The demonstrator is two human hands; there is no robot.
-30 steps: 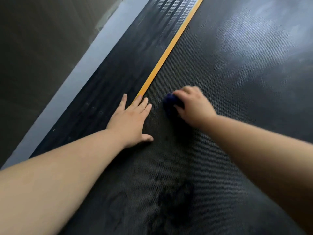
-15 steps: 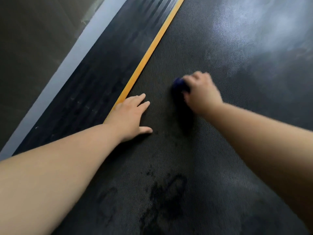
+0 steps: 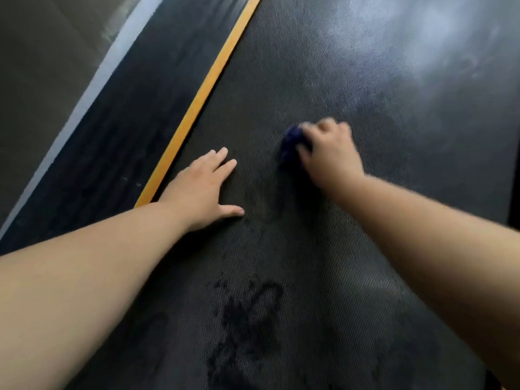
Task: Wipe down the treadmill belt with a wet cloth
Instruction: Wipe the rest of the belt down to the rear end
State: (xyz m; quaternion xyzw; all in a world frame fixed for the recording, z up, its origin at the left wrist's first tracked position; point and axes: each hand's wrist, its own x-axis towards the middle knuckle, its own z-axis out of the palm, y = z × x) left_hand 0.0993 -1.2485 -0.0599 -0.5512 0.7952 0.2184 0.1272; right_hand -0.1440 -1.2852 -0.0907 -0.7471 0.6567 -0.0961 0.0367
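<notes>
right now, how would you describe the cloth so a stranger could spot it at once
Start from the wide black textured treadmill belt, right of its yellow edge stripe. Near mid-belt the right hand grips a small bunched wad: the cloth. It is the only dark blue thing, poking out toward the stripe.

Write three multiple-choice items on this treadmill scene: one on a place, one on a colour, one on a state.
1. Where does the left hand lie?
A. flat on the belt beside the yellow stripe
B. on the floor
C. in the air

2. What colour is the cloth?
A. white
B. dark blue
C. red

3. What does the right hand do?
A. grips the cloth
B. lies flat on it
C. hovers off it

1 A: it lies spread on the belt by the stripe.
2 B: dark blue shows beside the hand.
3 A: the hand curls round it.
</notes>
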